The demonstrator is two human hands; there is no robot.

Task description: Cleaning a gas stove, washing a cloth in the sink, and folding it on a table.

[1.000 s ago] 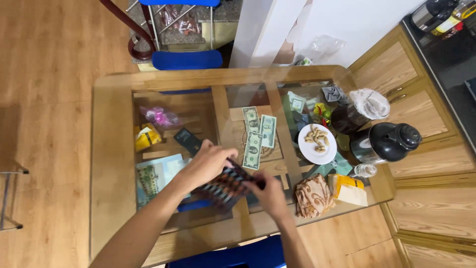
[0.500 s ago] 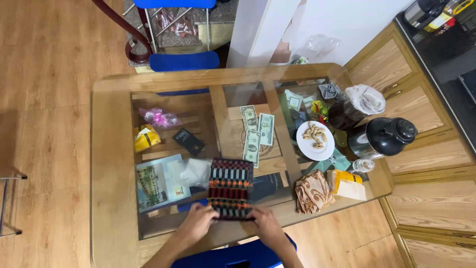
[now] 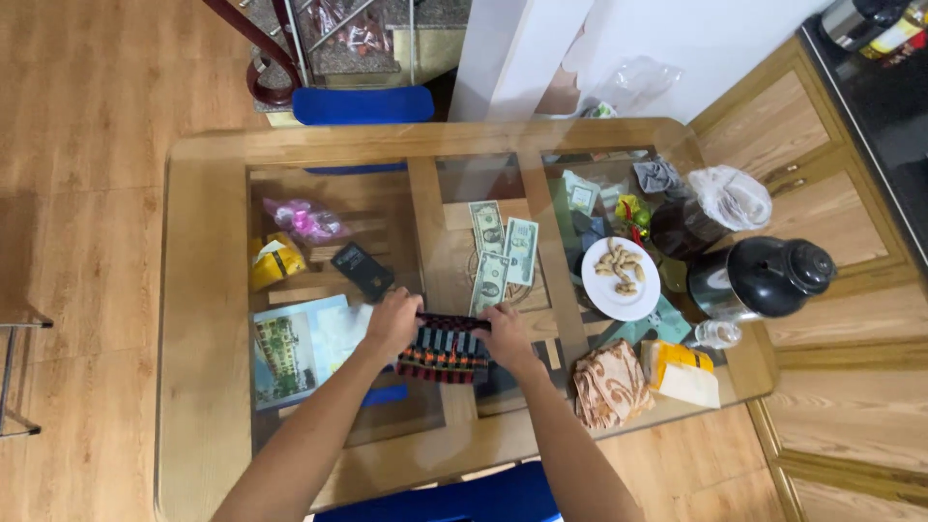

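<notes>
On the glass tabletop (image 3: 203, 290), a dark striped woven cloth (image 3: 443, 350) lies between both hands: left hand (image 3: 394, 322) and right hand (image 3: 505, 335), each grip clamped on its upper corners.

bare forearms, no sleeves, bare fingers (image 3: 401, 307)

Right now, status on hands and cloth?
Left hand and right hand both grip the striped woven cloth on the glass table. Banknotes just beyond, apart.

Woven cloth (image 3: 445, 350) on glass table (image 3: 208, 319), banknotes (image 3: 503, 251) behind it, plate (image 3: 622, 288) right
</notes>
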